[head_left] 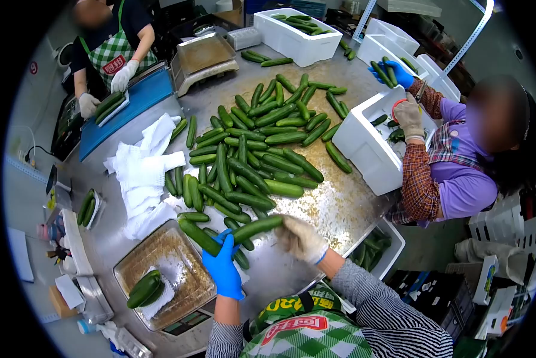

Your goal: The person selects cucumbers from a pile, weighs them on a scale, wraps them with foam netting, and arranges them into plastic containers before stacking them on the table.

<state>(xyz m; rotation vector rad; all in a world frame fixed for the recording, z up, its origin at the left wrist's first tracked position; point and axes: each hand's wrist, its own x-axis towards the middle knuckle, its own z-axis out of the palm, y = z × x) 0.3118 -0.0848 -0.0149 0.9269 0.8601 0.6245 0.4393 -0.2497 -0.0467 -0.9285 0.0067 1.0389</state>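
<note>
My left hand (223,268), in a blue glove, is closed around two cucumbers near the table's front edge. One cucumber (198,236) points up and left over the scale's edge. The other cucumber (257,229) reaches to the right. At the tip of that second one is my right hand (303,240), in a pale glove; its fingers are smeared by motion, so I cannot tell whether they grip. Just beyond my hands lies a big pile of cucumbers (250,143). On the weighing scale's tray (187,271) at left, cucumbers (145,289) rest on a white wrap.
White netting or cloth wraps (145,167) lie left of the pile. A second scale (205,56) stands at the back. At right, a co-worker holds red-handled scissors (397,107) over a white foam box (369,140). Another person handles cucumbers beside a blue board (127,113).
</note>
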